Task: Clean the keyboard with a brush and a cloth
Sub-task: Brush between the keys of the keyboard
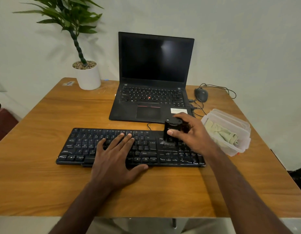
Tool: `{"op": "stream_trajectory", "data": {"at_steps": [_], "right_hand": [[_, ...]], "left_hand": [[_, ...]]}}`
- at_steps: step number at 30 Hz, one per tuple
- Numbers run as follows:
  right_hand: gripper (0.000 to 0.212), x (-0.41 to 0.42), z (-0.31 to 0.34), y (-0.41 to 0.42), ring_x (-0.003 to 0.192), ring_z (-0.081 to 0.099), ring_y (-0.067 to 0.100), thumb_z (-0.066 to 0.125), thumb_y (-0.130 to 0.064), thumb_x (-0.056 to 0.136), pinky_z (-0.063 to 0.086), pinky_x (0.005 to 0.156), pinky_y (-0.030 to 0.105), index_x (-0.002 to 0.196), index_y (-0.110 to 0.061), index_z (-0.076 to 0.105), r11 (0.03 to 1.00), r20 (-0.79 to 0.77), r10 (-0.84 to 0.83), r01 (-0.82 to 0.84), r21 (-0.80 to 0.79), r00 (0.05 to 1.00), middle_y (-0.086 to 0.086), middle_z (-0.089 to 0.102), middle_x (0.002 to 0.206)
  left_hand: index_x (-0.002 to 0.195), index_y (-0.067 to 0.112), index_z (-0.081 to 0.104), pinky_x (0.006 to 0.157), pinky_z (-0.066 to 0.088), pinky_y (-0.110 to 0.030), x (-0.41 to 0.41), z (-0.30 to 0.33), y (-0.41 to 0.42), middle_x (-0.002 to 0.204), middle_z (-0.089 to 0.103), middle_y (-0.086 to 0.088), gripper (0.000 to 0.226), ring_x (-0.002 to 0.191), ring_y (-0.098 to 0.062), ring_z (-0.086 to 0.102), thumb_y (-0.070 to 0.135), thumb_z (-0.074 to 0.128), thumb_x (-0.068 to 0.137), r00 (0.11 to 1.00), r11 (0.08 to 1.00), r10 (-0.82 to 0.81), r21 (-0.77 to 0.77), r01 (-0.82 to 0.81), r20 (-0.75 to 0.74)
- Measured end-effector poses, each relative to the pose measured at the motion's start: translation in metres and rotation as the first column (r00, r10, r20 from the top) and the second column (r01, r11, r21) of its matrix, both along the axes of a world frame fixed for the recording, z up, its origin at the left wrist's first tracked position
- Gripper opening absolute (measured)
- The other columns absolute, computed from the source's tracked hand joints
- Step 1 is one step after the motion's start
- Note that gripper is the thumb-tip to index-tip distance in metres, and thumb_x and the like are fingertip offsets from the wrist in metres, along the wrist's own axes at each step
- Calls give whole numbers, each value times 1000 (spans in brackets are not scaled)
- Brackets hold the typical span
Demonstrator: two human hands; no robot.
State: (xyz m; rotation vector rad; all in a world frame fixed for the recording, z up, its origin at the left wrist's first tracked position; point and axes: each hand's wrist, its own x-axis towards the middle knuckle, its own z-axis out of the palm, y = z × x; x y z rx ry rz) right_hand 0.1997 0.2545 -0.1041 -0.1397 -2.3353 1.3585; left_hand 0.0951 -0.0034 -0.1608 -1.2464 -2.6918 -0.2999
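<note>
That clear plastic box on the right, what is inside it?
Inside the clear plastic container lies a crumpled pale green cloth. The cloth covers the bottom, so anything beneath it cannot be seen.

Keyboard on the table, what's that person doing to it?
A person is cleaning the keyboard. The left hand lies flat on the keys, holding it steady. The right hand grips a small black brush, its bristles down on the keys at the right side. The cloth sits unused in a plastic tub to the right. A laptop stands open behind, screen dark.
</note>
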Motion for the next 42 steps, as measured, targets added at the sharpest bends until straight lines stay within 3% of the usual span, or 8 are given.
{"op": "stream_trajectory", "data": {"at_steps": [5,13,18,24,28,32,39,42], "right_hand": [[39,24,10,33,101,67,12,80,-19,80,54,86,26,117,-13,68,998,-37,-61,61,2,997,-3,71,105],[36,40,3,44,93,66,7,78,-23,79,50,77,15,113,-15,69,997,-30,-81,80,-24,996,-11,70,99],[33,19,-10,24,97,67,13,80,-13,82,53,82,21,113,-11,69,997,7,-14,14,-70,1000,-4,70,101],[38,8,-6,15,100,67,15,80,-13,79,54,81,22,114,-7,68,985,-97,-38,21,-172,995,3,69,105],[35,18,-6,27,102,68,17,80,-12,82,55,87,28,116,-11,68,997,-16,-1,0,-75,1000,0,71,106],[35,35,2,54,96,67,15,80,-19,83,51,80,31,116,-17,68,996,52,-65,61,63,997,-3,71,103],[34,46,5,66,97,66,23,81,-20,82,56,84,49,113,-16,68,995,20,-79,78,62,997,-2,70,102],[36,41,-3,56,98,67,20,83,-23,80,56,83,38,112,-16,69,997,5,-67,67,-35,998,-2,70,102]], "left_hand": [[145,20,49,116,25,-59,-7,0,-2,152,46,1,105,144,-16,37,95,29,75,1000,1000,0,12,0,-1],[147,21,47,118,22,-57,-13,0,-3,154,43,2,105,145,-14,35,95,29,75,1000,1000,12,10,-12,4],[147,20,47,117,21,-57,-13,1,-2,154,43,2,105,145,-14,34,95,29,75,1000,1000,13,1,-13,-1],[145,19,49,116,25,-58,-13,1,-2,153,45,1,104,144,-15,36,94,32,76,1000,1000,14,-7,-14,1],[146,19,48,116,24,-57,-13,2,-3,154,44,2,104,144,-15,36,94,30,76,1000,1000,13,-6,-13,3],[146,20,48,117,23,-57,-13,2,-3,154,43,2,105,145,-15,35,95,29,75,1000,1000,11,4,-11,2],[145,20,49,116,24,-58,-13,2,-3,153,45,1,104,144,-16,37,94,30,75,1000,1000,11,5,-11,2],[145,19,50,116,25,-59,-12,2,-2,152,46,1,104,143,-16,38,94,30,75,1000,1000,15,-2,-15,-1]]}}
